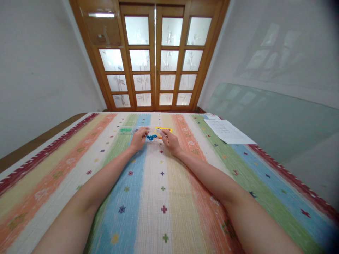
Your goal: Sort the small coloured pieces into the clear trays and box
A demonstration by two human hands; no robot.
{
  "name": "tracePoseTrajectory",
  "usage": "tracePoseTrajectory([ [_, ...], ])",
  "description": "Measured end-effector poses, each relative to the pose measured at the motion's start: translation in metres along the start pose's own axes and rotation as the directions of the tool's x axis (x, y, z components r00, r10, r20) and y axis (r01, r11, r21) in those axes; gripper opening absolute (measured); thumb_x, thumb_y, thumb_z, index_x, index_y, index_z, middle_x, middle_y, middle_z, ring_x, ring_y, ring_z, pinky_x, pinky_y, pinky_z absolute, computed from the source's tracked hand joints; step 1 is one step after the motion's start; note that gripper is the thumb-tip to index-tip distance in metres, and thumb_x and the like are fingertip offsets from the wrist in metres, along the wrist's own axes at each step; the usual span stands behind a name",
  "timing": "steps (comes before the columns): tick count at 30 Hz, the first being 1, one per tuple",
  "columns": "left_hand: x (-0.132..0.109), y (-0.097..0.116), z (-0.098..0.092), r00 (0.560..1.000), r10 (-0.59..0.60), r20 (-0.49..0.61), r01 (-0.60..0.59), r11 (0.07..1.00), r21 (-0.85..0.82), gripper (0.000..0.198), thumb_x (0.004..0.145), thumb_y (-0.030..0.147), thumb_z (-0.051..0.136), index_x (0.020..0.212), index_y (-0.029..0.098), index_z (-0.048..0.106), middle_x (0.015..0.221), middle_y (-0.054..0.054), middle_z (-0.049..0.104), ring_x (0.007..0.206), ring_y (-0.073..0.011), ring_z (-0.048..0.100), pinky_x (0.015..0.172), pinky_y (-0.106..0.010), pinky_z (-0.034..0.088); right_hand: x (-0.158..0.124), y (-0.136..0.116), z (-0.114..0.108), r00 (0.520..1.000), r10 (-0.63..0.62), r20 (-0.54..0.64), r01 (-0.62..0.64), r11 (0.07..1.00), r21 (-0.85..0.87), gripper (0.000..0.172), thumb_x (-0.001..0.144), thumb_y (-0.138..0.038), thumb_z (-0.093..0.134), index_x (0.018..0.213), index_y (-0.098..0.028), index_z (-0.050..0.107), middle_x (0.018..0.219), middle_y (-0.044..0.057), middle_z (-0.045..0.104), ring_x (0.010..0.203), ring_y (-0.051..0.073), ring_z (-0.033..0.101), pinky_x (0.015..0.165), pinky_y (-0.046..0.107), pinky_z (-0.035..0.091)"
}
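Both my arms reach far out over a striped, many-coloured cloth (159,190). My left hand (138,139) has its fingers curled and pinches a small blue toy piece (151,137). My right hand (171,140) is closed too, holding a small white part at the same blue piece. A yellow and red flat pack (165,130) lies just behind my right hand. A green and clear flat pack (126,130) lies behind my left hand. The details of the blue piece are too small to make out.
A white printed sheet of paper (227,131) lies at the far right of the cloth. A wooden double door with frosted panes (155,60) stands beyond the surface. A leaning glass pane (278,120) is on the right, a plain wall on the left.
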State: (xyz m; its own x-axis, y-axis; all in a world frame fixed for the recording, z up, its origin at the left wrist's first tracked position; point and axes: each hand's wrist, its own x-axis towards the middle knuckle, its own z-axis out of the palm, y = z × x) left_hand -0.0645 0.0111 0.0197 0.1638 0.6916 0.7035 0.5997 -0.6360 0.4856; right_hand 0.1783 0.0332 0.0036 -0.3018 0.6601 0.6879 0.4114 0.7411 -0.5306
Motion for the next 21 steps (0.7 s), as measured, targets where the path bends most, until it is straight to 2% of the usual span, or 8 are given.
tracePoseTrajectory([
  [6,-0.005,0.012,0.003,0.987,0.158,0.028,-0.16,0.974,0.158,0.026,0.092,0.007,0.046,0.081,0.021,0.065,0.133,-0.008,0.069,0.124,-0.0222,0.063,0.106,-0.041,0.053,-0.001,0.0,-0.003,0.989,-0.094,0.116,0.098,0.995,-0.024,0.042,0.108,-0.042,0.047,0.143,-0.023,0.061,0.138,0.011,0.07,0.125,0.026,0.067,0.11,0.045,0.053],
  [10,-0.006,0.011,0.003,0.986,0.164,0.033,-0.168,0.971,0.172,0.026,0.093,0.009,0.045,0.081,0.022,0.065,0.132,-0.008,0.07,0.125,-0.0223,0.063,0.109,-0.042,0.053,-0.001,-0.004,-0.003,0.986,-0.111,0.124,0.117,0.992,-0.042,0.045,0.11,-0.044,0.045,0.148,-0.023,0.058,0.139,0.012,0.069,0.13,0.027,0.064,0.114,0.047,0.051],
  [13,-0.005,0.012,0.002,0.989,0.144,-0.025,-0.14,0.981,0.135,0.025,0.093,0.008,0.046,0.084,0.022,0.064,0.132,-0.009,0.07,0.124,-0.023,0.063,0.108,-0.044,0.053,-0.002,-0.003,-0.002,0.983,-0.131,0.13,0.139,0.989,-0.057,0.051,0.109,-0.045,0.047,0.156,-0.026,0.049,0.146,0.012,0.064,0.135,0.027,0.061,0.115,0.048,0.05],
  [16,-0.002,0.016,0.002,0.994,0.049,-0.101,-0.045,0.998,0.041,0.021,0.092,0.009,0.049,0.092,0.022,0.065,0.133,-0.01,0.068,0.125,-0.0245,0.063,0.107,-0.045,0.053,-0.001,-0.002,-0.003,0.979,-0.163,0.125,0.175,0.98,-0.092,0.055,0.111,-0.044,0.043,0.163,-0.027,0.039,0.153,0.013,0.058,0.141,0.027,0.056,0.117,0.049,0.048],
  [18,0.0,0.019,0.005,0.992,-0.059,-0.108,0.051,0.996,-0.074,0.015,0.092,0.014,0.054,0.098,0.022,0.065,0.135,-0.011,0.066,0.13,-0.0263,0.06,0.105,-0.044,0.054,0.0,-0.003,-0.005,0.973,-0.191,0.126,0.208,0.969,-0.135,0.056,0.112,-0.042,0.039,0.166,-0.026,0.035,0.159,0.014,0.051,0.147,0.026,0.049,0.121,0.049,0.045],
  [20,0.002,0.023,0.01,0.974,-0.212,-0.085,0.183,0.948,-0.261,0.011,0.093,0.022,0.06,0.103,0.023,0.065,0.136,-0.011,0.064,0.13,-0.0268,0.06,0.101,-0.042,0.057,0.001,-0.006,-0.008,0.966,-0.216,0.14,0.24,0.952,-0.191,0.059,0.112,-0.043,0.039,0.167,-0.024,0.032,0.166,0.014,0.043,0.154,0.027,0.041,0.124,0.05,0.041],
  [21,0.002,0.026,0.013,0.953,-0.297,-0.052,0.257,0.89,-0.376,0.013,0.093,0.026,0.061,0.106,0.024,0.064,0.135,-0.01,0.063,0.128,-0.0259,0.061,0.099,-0.041,0.058,0.001,-0.008,-0.009,0.963,-0.225,0.151,0.255,0.942,-0.221,0.061,0.111,-0.044,0.042,0.167,-0.023,0.032,0.168,0.015,0.039,0.156,0.027,0.038,0.125,0.051,0.039],
])
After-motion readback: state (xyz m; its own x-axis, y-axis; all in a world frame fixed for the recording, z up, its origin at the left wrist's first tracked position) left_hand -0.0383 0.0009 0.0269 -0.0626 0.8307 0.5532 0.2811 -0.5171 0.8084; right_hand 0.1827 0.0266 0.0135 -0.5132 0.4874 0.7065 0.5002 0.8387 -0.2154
